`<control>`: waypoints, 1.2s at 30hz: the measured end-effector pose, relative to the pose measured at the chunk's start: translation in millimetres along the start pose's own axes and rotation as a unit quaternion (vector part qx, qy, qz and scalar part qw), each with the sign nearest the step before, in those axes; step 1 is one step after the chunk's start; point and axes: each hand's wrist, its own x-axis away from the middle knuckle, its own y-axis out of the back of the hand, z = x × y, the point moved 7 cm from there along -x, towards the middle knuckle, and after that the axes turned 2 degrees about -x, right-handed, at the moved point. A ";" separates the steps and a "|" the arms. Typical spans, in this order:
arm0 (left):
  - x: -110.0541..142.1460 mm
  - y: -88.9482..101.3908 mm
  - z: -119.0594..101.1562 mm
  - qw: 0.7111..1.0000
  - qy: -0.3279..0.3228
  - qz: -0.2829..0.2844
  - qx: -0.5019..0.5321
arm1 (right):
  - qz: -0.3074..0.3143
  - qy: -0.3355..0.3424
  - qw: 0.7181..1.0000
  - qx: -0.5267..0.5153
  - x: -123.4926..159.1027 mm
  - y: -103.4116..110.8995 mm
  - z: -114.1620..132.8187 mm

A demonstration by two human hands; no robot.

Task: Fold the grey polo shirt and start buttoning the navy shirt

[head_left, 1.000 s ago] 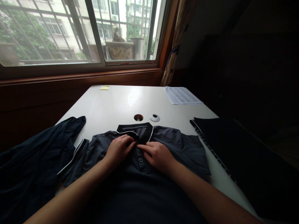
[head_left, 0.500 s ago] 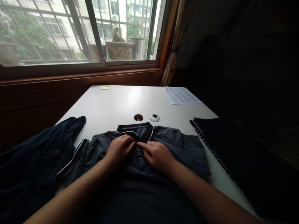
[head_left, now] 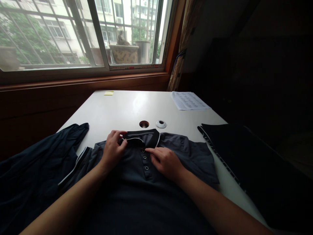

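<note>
A dark grey polo shirt (head_left: 127, 182) lies spread front up, its black collar (head_left: 153, 139) edged in white and several ringed buttons down the placket. My left hand (head_left: 113, 148) is at the collar's left side, thumb and index finger apart on either side of its edge; no firm grip shows. Beside the top button (head_left: 143, 150), my right hand (head_left: 167, 161) rests on the placket's right, index finger stretched out and the other fingers loosely bent.
The shirt lies on a white table (head_left: 117, 111). Dark navy clothing (head_left: 36, 163) is at the left, and black folded fabric (head_left: 244, 156) at the right. Farther back are a cable hole (head_left: 144, 124), its round cover (head_left: 161, 124), printed papers (head_left: 189, 100) and a yellow note (head_left: 109, 93).
My left hand has left the top button and moved up and left to the collar's side, its fingers opening. My right hand stays by the placket, and the top button now shows.
</note>
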 end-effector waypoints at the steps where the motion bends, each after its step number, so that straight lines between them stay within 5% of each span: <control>1: -0.5 -0.8 -2.3 1.000 -0.022 0.009 -0.016 | -0.024 0.002 1.000 0.004 -0.4 4.4 -0.5; 5: 4.2 -7.7 -16.5 0.991 -0.107 0.036 -0.073 | -0.093 0.000 0.995 0.043 -1.5 18.2 -0.4; 10: 10.4 -20.3 -20.4 0.977 -0.167 0.068 -0.114 | -0.055 0.017 0.996 0.064 -2.9 11.9 4.8; 24: 20.8 -29.2 -42.3 0.955 -0.232 0.174 -0.059 | 0.014 0.001 0.996 0.090 -1.1 -0.7 1.5; 36: 24.2 -44.7 -21.2 0.946 -0.196 0.153 -0.208 | 0.070 -0.014 0.992 0.102 -1.7 -14.6 -9.0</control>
